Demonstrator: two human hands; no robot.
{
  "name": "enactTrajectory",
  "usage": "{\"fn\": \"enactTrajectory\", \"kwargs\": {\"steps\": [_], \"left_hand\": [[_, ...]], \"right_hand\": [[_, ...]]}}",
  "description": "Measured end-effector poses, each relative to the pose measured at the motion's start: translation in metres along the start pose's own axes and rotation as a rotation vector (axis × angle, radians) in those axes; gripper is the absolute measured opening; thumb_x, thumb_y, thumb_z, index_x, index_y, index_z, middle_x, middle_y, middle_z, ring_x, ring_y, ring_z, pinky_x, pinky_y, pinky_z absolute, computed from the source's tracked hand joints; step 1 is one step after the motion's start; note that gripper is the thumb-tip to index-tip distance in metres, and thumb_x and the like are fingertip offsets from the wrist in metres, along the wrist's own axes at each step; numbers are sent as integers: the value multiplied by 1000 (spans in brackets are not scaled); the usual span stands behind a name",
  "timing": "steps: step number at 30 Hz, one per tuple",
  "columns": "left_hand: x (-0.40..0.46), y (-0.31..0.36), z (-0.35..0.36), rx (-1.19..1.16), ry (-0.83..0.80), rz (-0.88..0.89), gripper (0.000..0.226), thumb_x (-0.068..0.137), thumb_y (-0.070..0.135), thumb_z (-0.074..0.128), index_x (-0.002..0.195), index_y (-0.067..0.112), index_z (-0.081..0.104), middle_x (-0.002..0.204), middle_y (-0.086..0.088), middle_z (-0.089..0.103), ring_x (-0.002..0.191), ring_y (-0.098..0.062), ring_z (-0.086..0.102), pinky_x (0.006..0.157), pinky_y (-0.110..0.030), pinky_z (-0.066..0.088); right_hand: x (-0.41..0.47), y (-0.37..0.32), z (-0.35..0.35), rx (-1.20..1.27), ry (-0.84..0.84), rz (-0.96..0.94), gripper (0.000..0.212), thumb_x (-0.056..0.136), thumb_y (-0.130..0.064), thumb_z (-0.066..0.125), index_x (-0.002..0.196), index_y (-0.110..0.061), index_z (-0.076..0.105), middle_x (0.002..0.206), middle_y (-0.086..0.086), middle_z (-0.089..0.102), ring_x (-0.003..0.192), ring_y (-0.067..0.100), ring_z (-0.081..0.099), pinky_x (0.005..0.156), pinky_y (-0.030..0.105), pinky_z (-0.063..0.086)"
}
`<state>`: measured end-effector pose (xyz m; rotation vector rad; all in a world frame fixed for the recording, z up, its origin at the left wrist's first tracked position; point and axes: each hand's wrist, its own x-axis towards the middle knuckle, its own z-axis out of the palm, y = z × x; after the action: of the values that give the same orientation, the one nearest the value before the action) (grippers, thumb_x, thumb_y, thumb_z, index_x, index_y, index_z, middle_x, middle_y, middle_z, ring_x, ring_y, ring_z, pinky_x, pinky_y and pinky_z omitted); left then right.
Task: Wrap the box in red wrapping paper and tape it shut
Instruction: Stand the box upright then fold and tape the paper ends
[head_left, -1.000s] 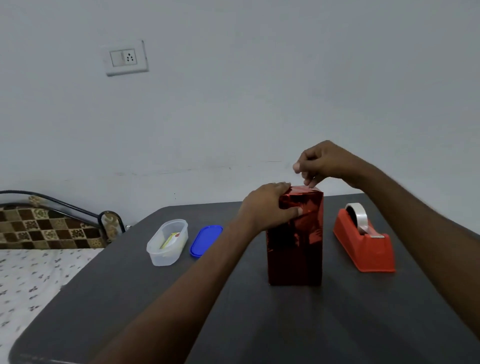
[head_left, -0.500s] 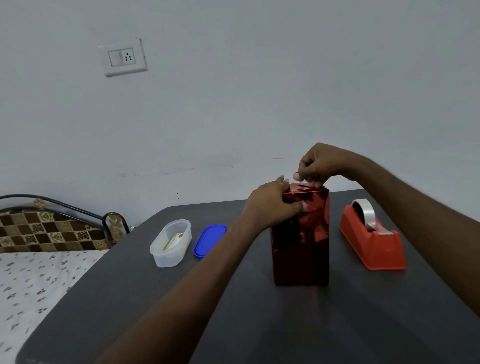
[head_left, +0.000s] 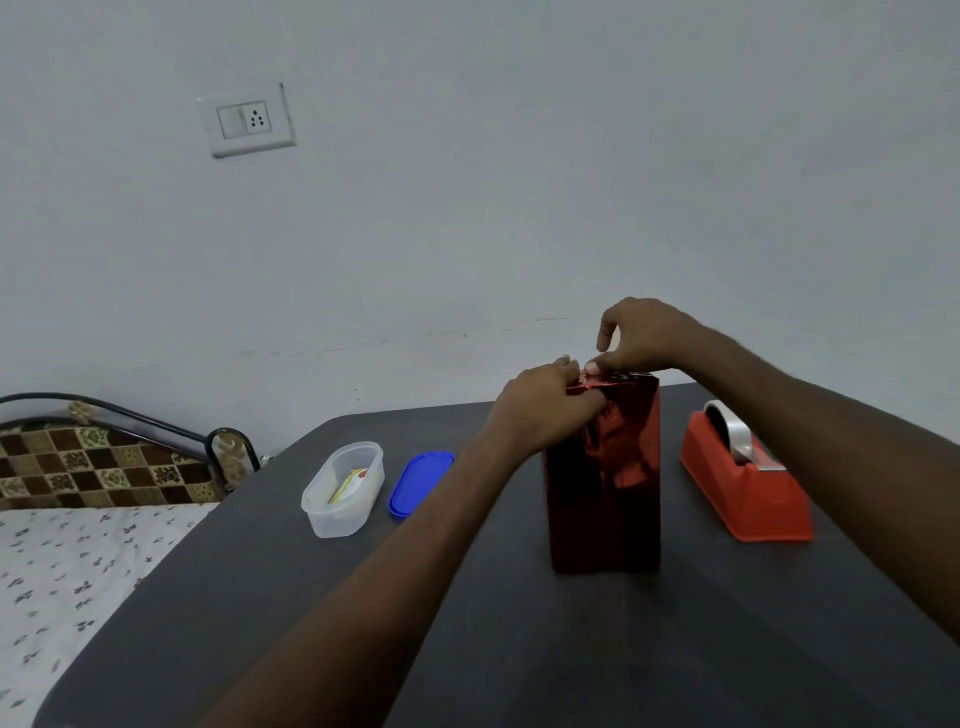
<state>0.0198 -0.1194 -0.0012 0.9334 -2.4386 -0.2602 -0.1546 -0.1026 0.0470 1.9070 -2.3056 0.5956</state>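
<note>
The fingers (head_left: 592, 368) of the right hand (head_left: 641, 335) are pinched together on the top edge of the box (head_left: 605, 478), thumb and forefinger tips meeting at the folded red paper (head_left: 618, 447), while the index finger above arches clear. Whether a piece of tape sits between those tips is too small to tell. The left hand (head_left: 543, 410) lies just beside them, its fingers curled over the near top corner of the box and pressing the paper down against the side. The two hands touch, or nearly touch, at the top edge.

The box stands upright directly under the fingers, on the dark worktop (head_left: 519, 649), already covered in shiny red paper down all the sides that show. Its top face is mostly hidden by the hands.

To the right of the fingers and lower, near the box but apart from it, sits a red tape dispenser (head_left: 748, 493) with a roll of clear tape (head_left: 732, 434) mounted in it. To the left of the fingers and lower, well apart from the box, a clear tub (head_left: 343, 488) stands open with some yellow and white packets inside; its blue lid (head_left: 420, 483) lies flat just beside it, between tub and box.

Farther left, beyond the worktop's edge, is a bed (head_left: 72, 571) with a flowered sheet and a chequered headboard. High above and left of the fingers, a switch plate (head_left: 247, 122) is fixed to the pale wall.
</note>
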Motion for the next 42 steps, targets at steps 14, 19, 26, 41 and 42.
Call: {"fn": "enactTrajectory", "kwargs": {"steps": [14, 19, 26, 41, 42], "left_hand": [[47, 0, 8, -431, 204, -467, 51, 68, 53, 77, 65, 10, 49, 60, 1, 50, 54, -16, 46, 47, -24, 31], [60, -12, 8, -474, 173, -594, 36, 67, 28, 83, 93, 7, 72, 89, -4, 71, 84, -21, 68, 77, -34, 59], [64, -23, 2, -588, 110, -632, 23, 77, 14, 73, 98, 4, 73, 98, -7, 75, 91, -22, 71, 76, -31, 57], [44, -19, -4, -728, 76, -512, 22, 94, 12, 56, 106, 8, 73, 106, -9, 73, 82, -15, 65, 76, -33, 55], [38, -21, -3, -779, 115, -485, 25, 96, 24, 54, 110, 11, 71, 108, -8, 71, 88, -14, 65, 79, -33, 53]], "right_hand": [[-22, 21, 41, 977, -148, 305, 27, 95, -32, 64, 104, -7, 71, 97, 12, 76, 85, 26, 70, 88, 43, 56], [-23, 22, 44, 1014, -161, 310, 28, 96, -31, 63, 102, -5, 69, 85, 10, 71, 71, 19, 66, 71, 34, 54], [-23, 20, 44, 1066, -153, 345, 23, 98, -27, 61, 97, -5, 67, 76, 7, 66, 63, 18, 60, 67, 34, 52], [-23, 22, 50, 1097, -61, 401, 29, 104, -25, 49, 119, -3, 62, 88, 4, 64, 58, 14, 57, 57, 29, 50], [-23, 23, 52, 1102, -43, 402, 31, 104, -27, 48, 121, -5, 62, 90, 2, 64, 59, 13, 57, 57, 29, 50]]}}
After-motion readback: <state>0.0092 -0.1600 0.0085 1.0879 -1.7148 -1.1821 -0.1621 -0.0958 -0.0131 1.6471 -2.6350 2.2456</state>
